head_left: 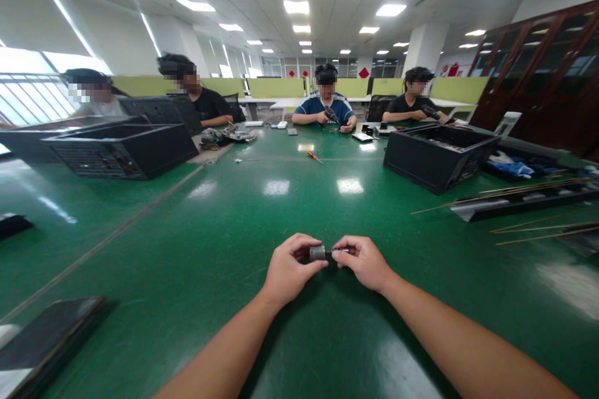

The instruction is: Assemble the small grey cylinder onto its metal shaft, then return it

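Note:
Just above the green table, I hold a small grey metal cylinder with a thin shaft (317, 253) between my two hands. Its exact kind cannot be made out. The thumb and fingers of my left hand (292, 267) are closed around the wide cylinder body. My right hand (365, 260) pinches the narrow, shiny shaft at the other end. The piece lies roughly level, its shaft pointing right. The fingertips partly hide both ends.
The green table (224, 212) has an orange screwdriver (312, 155) farther off. Black computer cases (126, 153) stand at left, another black case (437, 159) at right. Thin brass-coloured rods (515, 187) lie right. A dark flat panel (51, 336) lies near left. Several people work across the table.

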The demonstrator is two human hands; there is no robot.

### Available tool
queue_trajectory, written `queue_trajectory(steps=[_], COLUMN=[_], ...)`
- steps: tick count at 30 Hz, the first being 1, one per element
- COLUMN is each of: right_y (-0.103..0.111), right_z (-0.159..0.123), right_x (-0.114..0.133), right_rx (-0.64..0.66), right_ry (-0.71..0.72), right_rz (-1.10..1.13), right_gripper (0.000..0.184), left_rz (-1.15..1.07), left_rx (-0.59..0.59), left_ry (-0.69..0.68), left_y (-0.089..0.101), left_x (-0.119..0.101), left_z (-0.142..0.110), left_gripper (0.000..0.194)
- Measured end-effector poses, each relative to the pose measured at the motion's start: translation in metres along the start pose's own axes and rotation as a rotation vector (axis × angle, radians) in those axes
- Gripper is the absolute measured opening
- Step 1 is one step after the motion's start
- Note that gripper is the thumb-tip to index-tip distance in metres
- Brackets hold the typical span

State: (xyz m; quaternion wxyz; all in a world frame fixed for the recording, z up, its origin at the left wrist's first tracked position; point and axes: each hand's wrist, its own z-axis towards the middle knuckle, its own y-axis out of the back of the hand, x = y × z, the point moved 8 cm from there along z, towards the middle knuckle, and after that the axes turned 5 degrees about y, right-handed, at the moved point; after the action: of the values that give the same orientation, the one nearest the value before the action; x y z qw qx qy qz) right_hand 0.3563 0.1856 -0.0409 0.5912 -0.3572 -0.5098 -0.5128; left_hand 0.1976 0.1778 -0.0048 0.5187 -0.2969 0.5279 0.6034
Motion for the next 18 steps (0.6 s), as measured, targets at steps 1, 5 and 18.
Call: queue_trajectory(steps=[1, 5, 18], right_y=[0.0, -0.0007, 0.0023], right_z=[0.0001, 0.0001, 0.0012], right_x=[-0.0003, -0.0004, -0.0007], right_rx=[0.001, 0.01, -0.021], right_ry=[-0.001, 0.001, 0.045], right_rz=[0.0, 0.0, -0.021], right_gripper=[0.017, 0.017, 0.014], left_rz=[-0.002, -0.011, 0.001], left_rx=[-0.003, -0.009, -0.018], left_ry=[0.001, 0.0, 0.022], left_y=[0.0002, 0.0007, 0.0012], left_x=[0.0004, 0.001, 0.0008], left_z=[0.0, 0.0002, 0.0003], left_gripper=[0.03, 0.03, 0.03])
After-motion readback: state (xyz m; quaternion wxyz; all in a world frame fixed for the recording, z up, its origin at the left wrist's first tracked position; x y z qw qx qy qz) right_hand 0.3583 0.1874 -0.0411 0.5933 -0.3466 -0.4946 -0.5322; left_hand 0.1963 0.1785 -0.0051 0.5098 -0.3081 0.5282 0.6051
